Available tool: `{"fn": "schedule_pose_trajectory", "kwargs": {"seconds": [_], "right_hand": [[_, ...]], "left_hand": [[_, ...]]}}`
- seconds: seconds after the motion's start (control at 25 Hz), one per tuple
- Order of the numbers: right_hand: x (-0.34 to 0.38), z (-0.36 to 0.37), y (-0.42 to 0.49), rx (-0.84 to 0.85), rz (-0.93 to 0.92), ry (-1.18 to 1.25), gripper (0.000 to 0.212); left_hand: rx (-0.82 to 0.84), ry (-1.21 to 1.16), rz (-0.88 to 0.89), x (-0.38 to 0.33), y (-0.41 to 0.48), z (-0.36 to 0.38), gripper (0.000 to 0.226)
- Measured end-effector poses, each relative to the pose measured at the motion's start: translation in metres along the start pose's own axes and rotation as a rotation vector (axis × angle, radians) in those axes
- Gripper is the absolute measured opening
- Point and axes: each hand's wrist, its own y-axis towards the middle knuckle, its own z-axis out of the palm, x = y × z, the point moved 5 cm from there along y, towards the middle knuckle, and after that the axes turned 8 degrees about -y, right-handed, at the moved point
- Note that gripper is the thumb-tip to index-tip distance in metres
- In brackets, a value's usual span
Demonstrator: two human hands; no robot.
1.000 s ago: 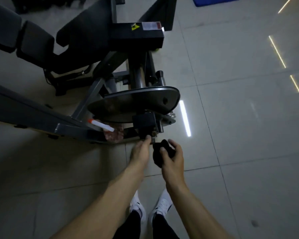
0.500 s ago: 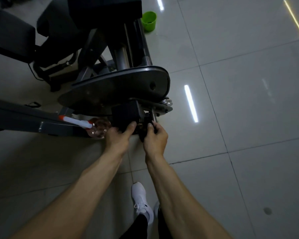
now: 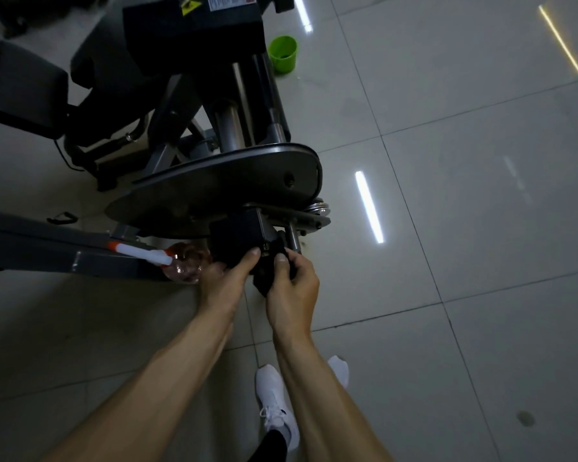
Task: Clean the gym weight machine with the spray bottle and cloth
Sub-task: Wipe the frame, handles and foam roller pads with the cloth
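Observation:
The dark weight machine fills the upper left, with a curved plate above a black block on its frame. My left hand grips the lower edge of that block, thumb against its front face. My right hand holds a bunched black cloth pressed against the metal post beside the block. A clear pinkish spray bottle with a white nozzle lies on the floor by the machine's rail, left of my left hand.
A green cup stands on the tiled floor behind the machine. Padded seat parts sit at the far left. A long grey rail runs along the left. My white shoes are below. Open tiles spread to the right.
Both hands moved up from in front of the machine onto its black block and post. The right hand brought the cloth against the post. The camera leaned closer.

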Motion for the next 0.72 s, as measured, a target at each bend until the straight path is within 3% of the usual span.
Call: {"fn": "schedule_pose_trajectory", "kwargs": {"seconds": [0.12, 0.28, 0.4, 0.48, 0.64, 0.72], "right_hand": [[-0.002, 0.001, 0.005, -0.027, -0.035, 0.004, 0.029], [-0.012, 0.004, 0.027, 0.107, 0.291, 0.075, 0.022], [0.002, 0.004, 0.018, 0.061, 0.106, 0.11, 0.02], [0.002, 0.004, 0.019, 0.028, 0.119, 0.12, 0.018], [-0.018, 0.014, 0.017, 0.211, 0.631, 0.28, 0.018], [-0.022, 0.015, 0.018, 0.211, 0.625, 0.359, 0.017]], "left_hand": [[-0.014, 0.015, 0.025, 0.0, -0.004, 0.005, 0.026], [-0.077, 0.052, 0.034, -0.004, -0.005, 0.007, 0.016], [-0.057, 0.049, 0.043, -0.004, -0.005, 0.007, 0.022], [-0.061, 0.053, 0.06, -0.005, -0.005, 0.007, 0.027], [-0.086, 0.073, 0.036, -0.004, -0.004, 0.005, 0.034], [-0.077, 0.062, 0.045, -0.004, -0.004, 0.005, 0.032]]}}
